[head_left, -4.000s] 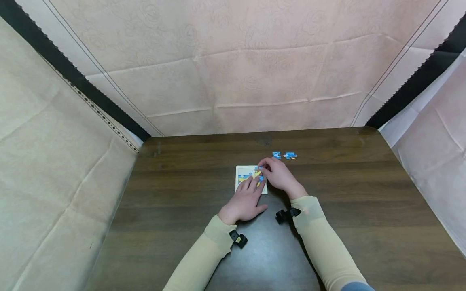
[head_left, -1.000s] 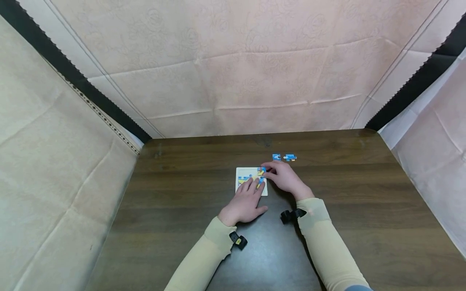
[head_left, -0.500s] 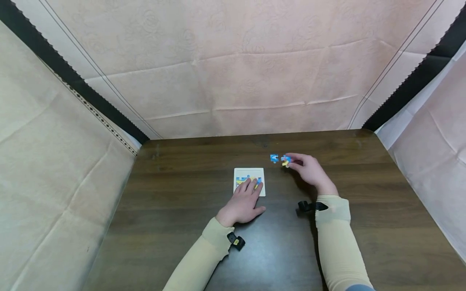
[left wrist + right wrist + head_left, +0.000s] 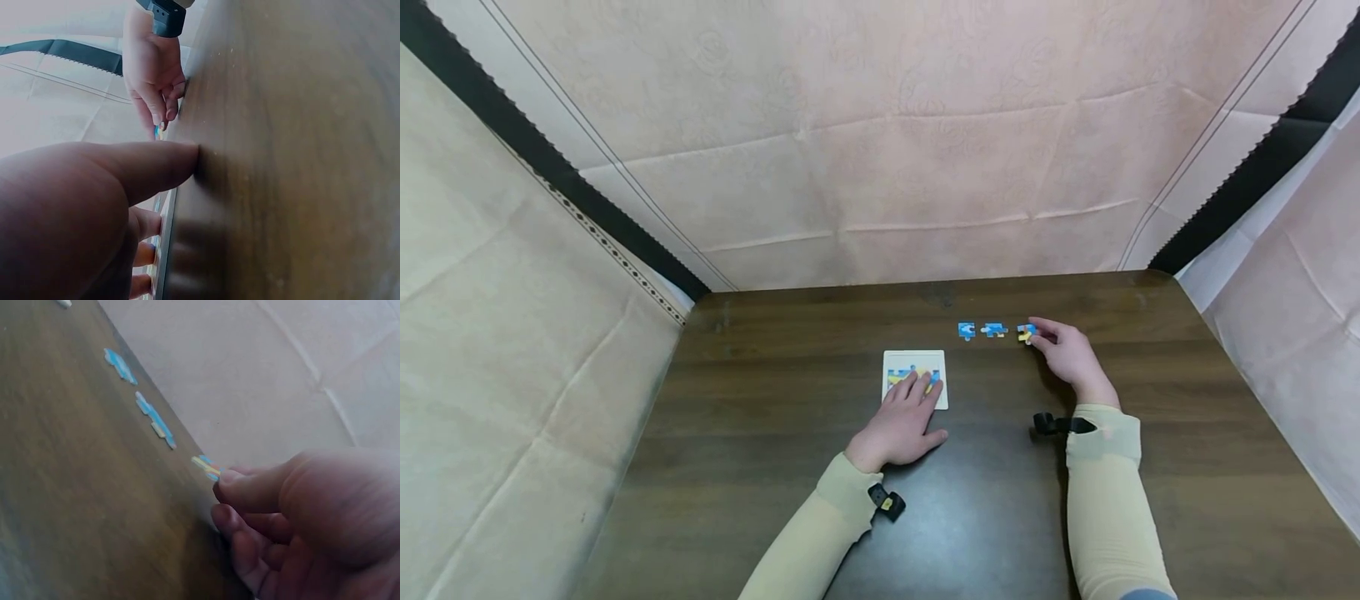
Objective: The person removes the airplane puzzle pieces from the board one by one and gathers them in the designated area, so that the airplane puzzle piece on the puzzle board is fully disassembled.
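Dark wood-grain counter (image 4: 760,417) carries white rectangular puzzle board (image 4: 914,358) under left hand (image 4: 901,429), fingers extended, slightly apart; right hand (image 4: 1070,354), fingers clamped on blue-and-yellow jigsaw piece (image 4: 1025,335), sits right of two mostly blue jigsaw pieces (image 4: 966,331), which a low sideways sweep could scatter.

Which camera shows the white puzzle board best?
The head view: it looks down on the white puzzle board, so its shape shows, though the left hand covers part. The left wrist view shows only a thin, side-on strip. The right wrist view has just a pale bit up top, too unclear to name.
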`<state>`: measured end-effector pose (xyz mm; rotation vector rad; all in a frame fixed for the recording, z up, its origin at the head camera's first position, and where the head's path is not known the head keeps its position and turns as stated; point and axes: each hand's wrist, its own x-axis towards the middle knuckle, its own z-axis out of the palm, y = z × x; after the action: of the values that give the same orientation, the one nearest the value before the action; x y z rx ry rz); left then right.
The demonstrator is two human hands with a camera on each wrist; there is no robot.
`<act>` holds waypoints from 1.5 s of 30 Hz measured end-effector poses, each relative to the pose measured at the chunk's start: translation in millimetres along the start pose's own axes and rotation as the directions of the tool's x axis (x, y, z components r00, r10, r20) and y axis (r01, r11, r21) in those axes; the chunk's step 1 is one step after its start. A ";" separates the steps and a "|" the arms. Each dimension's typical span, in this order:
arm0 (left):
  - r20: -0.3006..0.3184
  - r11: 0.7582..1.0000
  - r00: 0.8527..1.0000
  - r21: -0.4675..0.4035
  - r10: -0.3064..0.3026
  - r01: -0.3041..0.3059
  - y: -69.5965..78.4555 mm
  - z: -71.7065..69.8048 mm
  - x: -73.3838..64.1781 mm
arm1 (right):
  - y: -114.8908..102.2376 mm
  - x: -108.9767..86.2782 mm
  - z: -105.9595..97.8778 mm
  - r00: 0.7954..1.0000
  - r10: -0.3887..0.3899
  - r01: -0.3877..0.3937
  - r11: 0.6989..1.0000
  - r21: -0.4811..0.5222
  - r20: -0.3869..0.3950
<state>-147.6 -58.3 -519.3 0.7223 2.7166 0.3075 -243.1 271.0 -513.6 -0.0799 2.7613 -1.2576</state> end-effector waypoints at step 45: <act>-0.026 1.000 0.999 -0.006 0.020 -0.020 -1.8 0.5 -1.6 | -6.7 9.9 11.5 0.996 -0.052 0.039 0.985 -0.170 -0.068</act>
<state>-146.9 -60.6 -519.9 0.7488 2.7336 0.3321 -251.5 257.1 -516.7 -0.1140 2.9391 -1.0545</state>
